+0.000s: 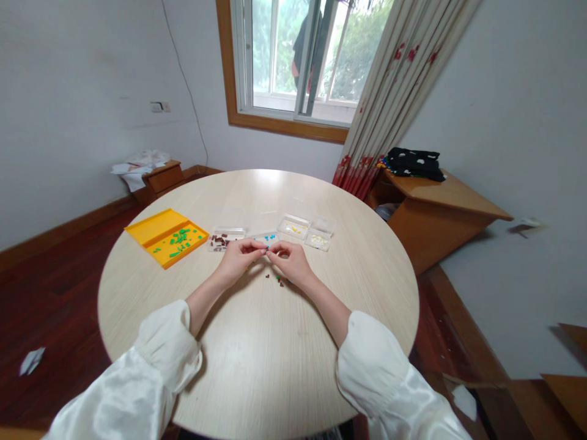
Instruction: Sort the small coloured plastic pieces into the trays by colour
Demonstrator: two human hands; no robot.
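Note:
Over the middle of the table, my left hand (241, 258) and my right hand (292, 261) meet fingertip to fingertip. Both are closed in a pinch. What lies between them is tiny, dark or bluish, and too small to name. Below the fingers, a few loose brown pieces (280, 283) and a small green piece (277, 277) lie on the tabletop. Just beyond the hands are blue pieces (269, 238) in a clear case, partly hidden. A clear case of dark brown pieces (220, 241) stands beside my left hand.
Farther left, an open yellow case (158, 221) holds green pieces (181, 237). Clear boxes with yellow pieces (296, 229) and pale pieces (318, 240) stand right of centre. All rest on a round wooden table (257, 360). A wooden cabinet (440, 201) stands at the right wall.

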